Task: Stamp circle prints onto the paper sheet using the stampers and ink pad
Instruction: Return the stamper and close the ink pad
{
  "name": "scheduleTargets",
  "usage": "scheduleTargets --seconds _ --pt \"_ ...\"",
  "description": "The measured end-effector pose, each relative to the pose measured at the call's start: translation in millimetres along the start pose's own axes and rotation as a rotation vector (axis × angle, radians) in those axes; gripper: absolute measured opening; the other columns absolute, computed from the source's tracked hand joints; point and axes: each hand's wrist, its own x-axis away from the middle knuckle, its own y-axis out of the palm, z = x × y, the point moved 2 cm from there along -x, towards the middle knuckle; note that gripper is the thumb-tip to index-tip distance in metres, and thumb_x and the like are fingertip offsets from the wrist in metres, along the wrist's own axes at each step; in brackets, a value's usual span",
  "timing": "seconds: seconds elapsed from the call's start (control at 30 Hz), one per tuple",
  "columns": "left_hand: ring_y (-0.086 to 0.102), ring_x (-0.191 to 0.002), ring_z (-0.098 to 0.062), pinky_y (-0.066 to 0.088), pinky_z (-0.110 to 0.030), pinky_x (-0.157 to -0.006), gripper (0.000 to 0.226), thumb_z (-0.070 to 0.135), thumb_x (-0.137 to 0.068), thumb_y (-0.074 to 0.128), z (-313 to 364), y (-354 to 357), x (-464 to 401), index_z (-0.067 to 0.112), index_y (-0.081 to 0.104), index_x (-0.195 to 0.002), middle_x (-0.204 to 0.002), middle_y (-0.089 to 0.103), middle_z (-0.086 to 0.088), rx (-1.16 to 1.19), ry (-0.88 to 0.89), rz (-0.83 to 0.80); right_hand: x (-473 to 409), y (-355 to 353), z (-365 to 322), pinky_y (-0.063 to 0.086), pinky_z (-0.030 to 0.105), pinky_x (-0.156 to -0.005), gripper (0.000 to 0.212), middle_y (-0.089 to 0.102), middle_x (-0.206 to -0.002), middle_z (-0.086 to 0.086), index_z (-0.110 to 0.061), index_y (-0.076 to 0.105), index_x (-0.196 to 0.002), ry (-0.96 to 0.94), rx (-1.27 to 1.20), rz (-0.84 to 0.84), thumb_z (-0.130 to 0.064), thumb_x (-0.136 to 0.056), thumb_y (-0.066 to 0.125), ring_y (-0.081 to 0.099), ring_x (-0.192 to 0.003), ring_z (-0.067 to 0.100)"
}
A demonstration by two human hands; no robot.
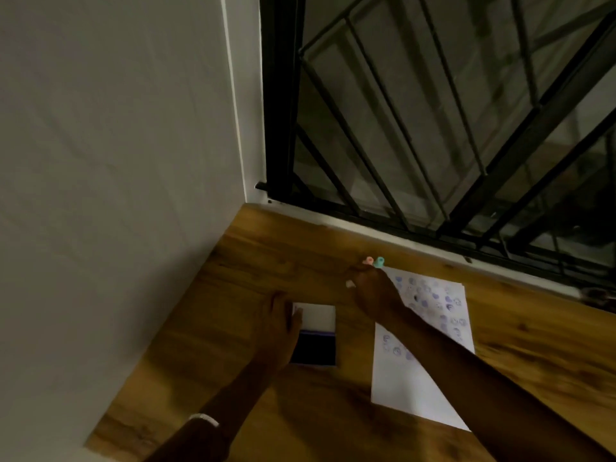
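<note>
A white paper sheet (pixel 430 378) lies on the wooden table (pixel 233 328), its far half covered with several purple circle prints. My right hand (pixel 370 291) reaches past the sheet's far left corner, fingers around a pink stamper (pixel 368 260) and a teal stamper (pixel 379 261) that stand side by side. Whether the hand grips them or only touches them is unclear. An open ink pad (pixel 315 345) with a dark purple pad and a white lid lies left of the sheet. My left hand (pixel 283 325) rests on the ink pad's left edge, holding it.
A white wall (pixel 116 161) borders the table on the left. A window with a black metal grille (pixel 433 128) runs along the table's far edge. A bracelet sits on my left wrist (pixel 203 419).
</note>
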Motion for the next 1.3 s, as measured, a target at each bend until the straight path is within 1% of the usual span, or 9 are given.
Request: scheduleTargets --seconds 0.1,0.23,0.33,0.6,0.83,1.0,1.17,1.23,1.3 --pt "0.052 -0.120 -0.033 0.045 -0.049 -0.099 0.045 0.037 -0.095 0.054 -8.5 4.7 1.0 0.012 0.053 -0.132 -0.133 0.054 -0.013 -0.114 0.046 -0.012 -20.1 2.1 11.9 0.032 0.041 -0.111 0.033 0.058 -0.132 0.012 -0.011 0.061 -0.121 -0.021 0.138 0.000 -0.005 -0.090 0.052 0.048 -0.125 0.029" --pt "0.046 -0.125 -0.027 0.041 -0.048 -0.103 0.054 0.053 -0.093 0.042 -12.6 11.1 -0.2 0.019 0.049 -0.134 -0.139 0.050 -0.006 -0.243 0.083 -0.024 -39.0 7.2 26.8 0.027 0.039 -0.110 0.032 0.061 -0.128 0.009 -0.014 0.061 -0.120 -0.033 0.225 0.003 -0.008 -0.090 0.051 0.049 -0.123 0.027" --pt "0.045 -0.127 -0.026 0.040 -0.046 -0.103 0.056 0.059 -0.093 0.038 -17.1 14.1 -2.1 0.022 0.047 -0.134 -0.140 0.048 -0.004 -0.257 0.075 -0.027 -52.0 9.8 34.0 0.026 0.037 -0.108 0.033 0.061 -0.128 0.006 -0.017 0.061 -0.120 -0.031 0.248 -0.028 -0.009 -0.089 0.050 0.048 -0.123 0.026" --pt "0.041 -0.127 -0.021 0.042 -0.041 -0.101 0.056 0.066 -0.092 0.033 -18.5 14.1 -2.6 0.029 0.046 -0.132 -0.141 0.044 0.002 -0.304 0.102 -0.018 -69.6 19.6 43.9 0.014 0.039 -0.115 0.032 0.057 -0.135 0.005 -0.018 0.060 -0.124 -0.030 0.232 -0.077 -0.018 -0.095 0.046 0.045 -0.127 0.024" --pt "0.042 -0.127 -0.020 0.041 -0.041 -0.102 0.055 0.067 -0.092 0.034 -18.1 15.7 -2.3 0.029 0.047 -0.130 -0.141 0.045 0.003 -0.329 0.107 -0.023 -67.1 24.5 44.0 0.019 0.043 -0.115 0.028 0.059 -0.132 0.009 -0.015 0.063 -0.119 -0.009 0.185 -0.050 -0.018 -0.096 0.047 0.048 -0.125 0.027" --pt "0.044 -0.125 -0.020 0.044 -0.041 -0.099 0.054 0.066 -0.092 0.035 -17.8 13.6 -2.4 0.028 0.048 -0.128 -0.139 0.046 0.002 -0.333 0.119 -0.002 -48.2 26.3 37.4 0.018 0.051 -0.115 0.032 0.051 -0.139 0.008 -0.016 0.056 -0.126 -0.004 0.195 0.059 -0.018 -0.094 0.053 0.039 -0.133 0.029" --pt "0.043 -0.127 -0.022 0.042 -0.043 -0.103 0.054 0.063 -0.093 0.033 -13.6 9.6 -2.2 0.026 0.050 -0.129 -0.140 0.046 0.001 -0.298 0.101 -0.025 -5.6 29.6 12.2 0.036 0.059 -0.104 0.040 0.057 -0.130 0.016 -0.013 0.060 -0.120 -0.040 0.153 0.179 -0.008 -0.081 0.070 0.049 -0.124 0.041" --pt "0.042 -0.127 -0.023 0.040 -0.043 -0.104 0.050 0.056 -0.095 0.038 -11.8 7.4 -2.1 0.023 0.052 -0.129 -0.141 0.046 -0.002 -0.273 0.097 -0.032 16.7 38.1 2.8 0.039 0.055 -0.101 0.041 0.058 -0.130 0.016 -0.013 0.059 -0.121 -0.017 0.038 0.187 -0.008 -0.081 0.070 0.051 -0.123 0.041" --pt "0.044 -0.127 -0.026 0.041 -0.043 -0.103 0.042 0.044 -0.097 0.047 -10.2 5.2 -1.6 0.019 0.055 -0.128 -0.140 0.048 -0.005 -0.238 0.103 -0.039 38.8 49.5 -6.9 0.035 0.039 -0.101 0.035 0.057 -0.129 0.011 -0.016 0.057 -0.123 0.047 -0.124 0.148 -0.013 -0.088 0.062 0.051 -0.121 0.031"
